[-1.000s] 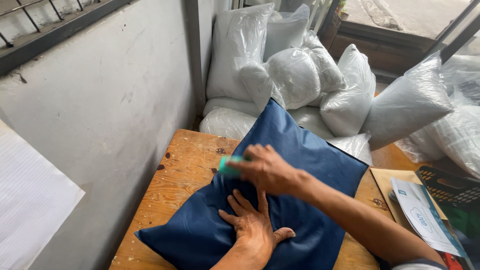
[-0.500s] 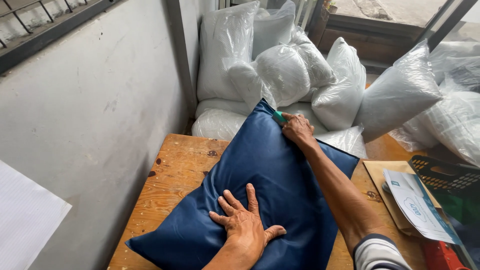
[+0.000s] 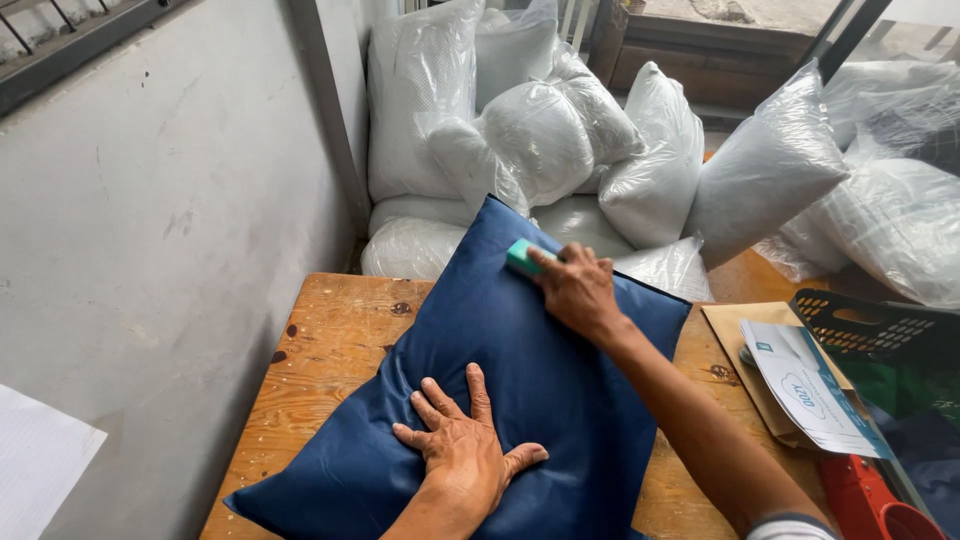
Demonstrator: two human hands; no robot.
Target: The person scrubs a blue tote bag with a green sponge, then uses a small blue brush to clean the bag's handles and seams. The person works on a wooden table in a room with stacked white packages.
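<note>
A navy cushion (image 3: 480, 390) lies on the wooden surface (image 3: 330, 340), pinned by the flat, open left hand (image 3: 462, 450). A teal block (image 3: 522, 256), gripped in the right hand (image 3: 575, 288), has been drawn back slightly from the far corner, so the wiping continues.

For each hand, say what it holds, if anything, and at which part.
The right hand grips a small teal block by its near end, against the navy cushion. The left hand holds nothing; it presses flat on the cushion's lower half.
</note>
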